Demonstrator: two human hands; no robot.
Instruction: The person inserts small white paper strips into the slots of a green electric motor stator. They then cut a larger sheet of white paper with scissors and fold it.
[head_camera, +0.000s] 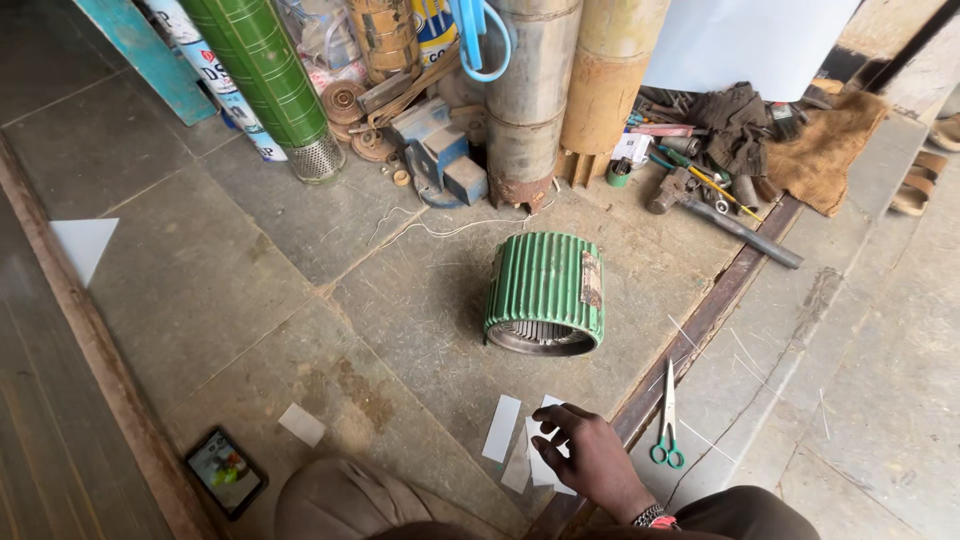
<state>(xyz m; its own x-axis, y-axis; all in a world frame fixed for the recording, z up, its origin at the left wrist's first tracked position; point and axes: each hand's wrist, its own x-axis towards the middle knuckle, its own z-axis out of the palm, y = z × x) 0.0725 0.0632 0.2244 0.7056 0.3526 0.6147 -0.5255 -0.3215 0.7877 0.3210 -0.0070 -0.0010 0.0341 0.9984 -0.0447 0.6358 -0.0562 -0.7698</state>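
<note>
Item: right hand (592, 458), fingers loosely spread, tips resting on white paper strips (540, 462) on the floor (300, 300). We see the strips lying directly beneath it, long axes pointing toward the green stator (545, 292); left hand unseen.

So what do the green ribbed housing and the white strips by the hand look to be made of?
Green ribbed housing: probably cast metal, painted green; bare grey rim and a rusty patch show. White strips: thin, flat, matte sheet, likely paper or card; it could be plastic film. The right hand rests on them.
</note>
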